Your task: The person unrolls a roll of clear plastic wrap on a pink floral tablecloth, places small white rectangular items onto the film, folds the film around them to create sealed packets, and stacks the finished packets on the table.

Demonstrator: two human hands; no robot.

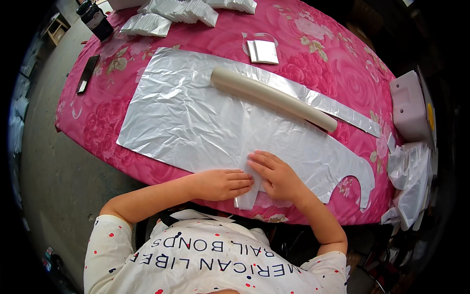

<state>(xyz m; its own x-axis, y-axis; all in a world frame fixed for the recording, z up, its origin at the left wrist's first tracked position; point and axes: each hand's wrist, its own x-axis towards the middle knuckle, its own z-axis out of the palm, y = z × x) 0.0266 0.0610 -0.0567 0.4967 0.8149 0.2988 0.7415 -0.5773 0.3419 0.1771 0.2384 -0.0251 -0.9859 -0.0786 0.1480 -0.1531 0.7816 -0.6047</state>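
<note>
A thin, shiny white plastic apron (181, 103) lies spread over the table, creased on its left half, with a curved cutout near its right end. On top of it, slanting from upper middle to right, rests a long beige tube (274, 99). My left hand (226, 184) lies on the near edge of the plastic, fingers stretched out and side by side. Just right of it, my right hand (278, 177) presses flat with fingers extended. Between the two, a narrow folded strip of the plastic (247, 198) hangs toward me.
A pink floral cloth (105, 125) covers the table. Stacks of folded silvery packets (181, 12) lie at the back, and a smaller packet (264, 52) nearer. A dark jar (94, 20) and black phone (88, 73) are left. A pale box (411, 103) and clear bags (409, 176) flank the right edge.
</note>
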